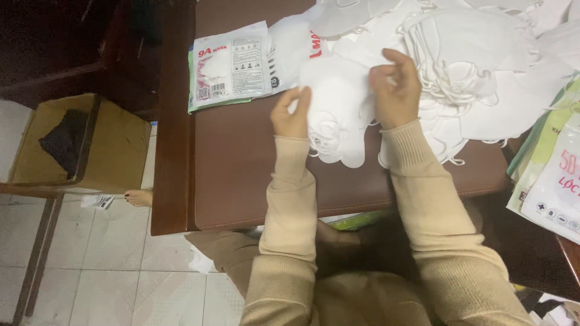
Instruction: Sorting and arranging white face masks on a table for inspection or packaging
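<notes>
A small stack of white face masks (337, 115) lies on the brown leather-topped desk (241, 169), held between both hands. My left hand (291, 113) grips the stack's left edge with thumb and fingers. My right hand (397, 90) pinches its upper right edge. Ear loops hang from the stack's lower edge. Behind it a large loose heap of white masks (477, 66) covers the far right of the desk.
A flat printed mask packet (232, 66) lies at the far left of the desk. More packets (553, 175) are stacked at the right edge. An open cardboard box (78, 142) stands on the tiled floor to the left. A bare foot (139, 197) shows beside the desk.
</notes>
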